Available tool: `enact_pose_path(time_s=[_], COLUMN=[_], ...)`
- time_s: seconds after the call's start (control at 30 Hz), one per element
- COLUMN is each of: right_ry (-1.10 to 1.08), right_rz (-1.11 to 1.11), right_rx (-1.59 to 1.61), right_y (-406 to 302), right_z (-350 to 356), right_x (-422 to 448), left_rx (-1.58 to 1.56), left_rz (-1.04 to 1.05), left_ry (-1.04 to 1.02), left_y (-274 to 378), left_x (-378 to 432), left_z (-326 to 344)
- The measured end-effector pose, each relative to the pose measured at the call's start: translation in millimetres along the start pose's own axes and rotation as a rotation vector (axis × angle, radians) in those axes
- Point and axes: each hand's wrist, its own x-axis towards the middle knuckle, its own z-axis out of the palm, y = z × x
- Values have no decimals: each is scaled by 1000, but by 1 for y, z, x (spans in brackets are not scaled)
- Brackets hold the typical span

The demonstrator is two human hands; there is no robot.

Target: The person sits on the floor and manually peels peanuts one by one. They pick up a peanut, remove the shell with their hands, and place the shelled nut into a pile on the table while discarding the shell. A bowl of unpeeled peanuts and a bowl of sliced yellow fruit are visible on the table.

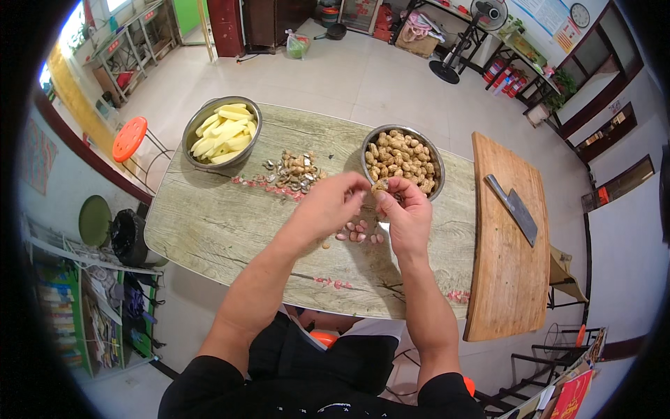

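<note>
Between the thumb and fingers of my right hand (408,209) is a peanut in its shell (379,186), at the near-left rim of a metal bowl (441,175) full of unshelled peanuts (400,157). My left hand (340,199) is just left of it, fingers curled; whether it grips anything cannot be made out. Below the hands, several pinkish shelled peanut kernels (357,231) lie on the wood-patterned table (225,220). A heap of broken peanut shells (298,170) lies beyond my left hand.
A metal bowl (255,144) of peeled, cut pale-yellow pieces (225,133) stands at the table's far left. On the right, a thick wooden cutting board (502,283) carries a cleaver (515,212). An orange stool (130,139) stands on the floor beyond the left edge.
</note>
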Motion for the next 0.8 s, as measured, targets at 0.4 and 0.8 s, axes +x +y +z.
enact_pose_path(time_s=[0.4, 0.8], right_ry=[-8, 52], right_rz=[42, -68], right_rx=[-90, -186], right_y=[-8, -4], right_z=[9, 8], right_x=[-5, -8], left_rx=[-161, -24], left_rz=[269, 398], left_ry=[94, 154], left_y=[-7, -3], left_x=[5, 3], left_z=[4, 5])
